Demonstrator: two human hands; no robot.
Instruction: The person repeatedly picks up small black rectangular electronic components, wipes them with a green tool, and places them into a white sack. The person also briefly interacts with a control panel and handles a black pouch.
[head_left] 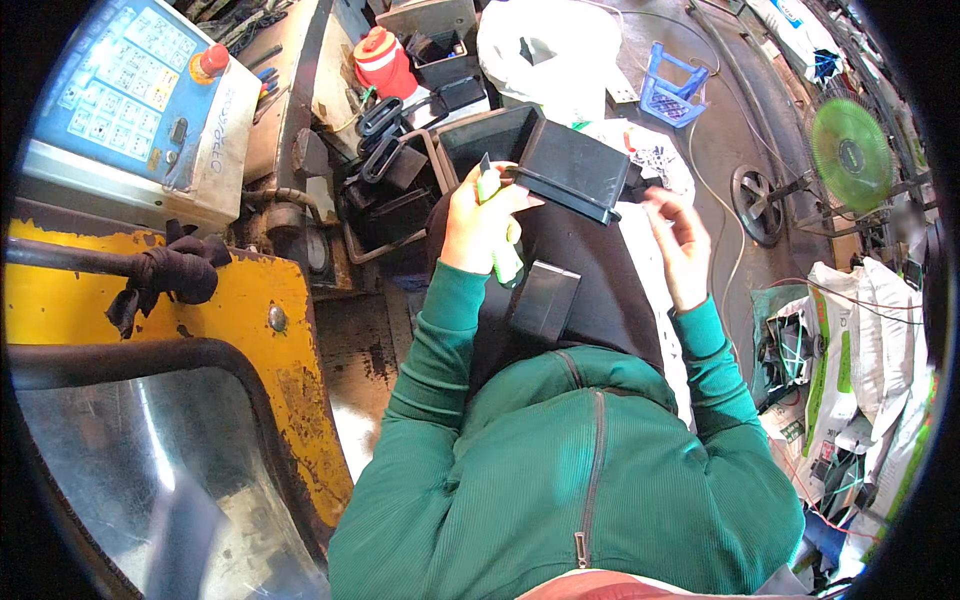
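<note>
My left hand [470, 225] is closed around a knife with a bright green handle [507, 262]. Its dark blade tip points up past my fingers, next to the near left edge of a black plastic box [574, 165]. That box rests tilted above my knees; whether my left fingers also grip its edge is partly hidden. To the right of it, my right hand [684, 240] is raised with loosely curled, slightly blurred fingers, and nothing shows in them. A second, smaller black plastic box [546, 302] lies on my dark-trousered lap.
Crates with black plastic parts [395, 185] stand left of my knees. Beyond are a red and white jug [384, 65], a white sack [545, 45] and a blue plastic basket [672, 88]. A control panel [130, 100] and yellow machine [250, 330] flank me left; a green fan [850, 150] and sacks [860, 345], right.
</note>
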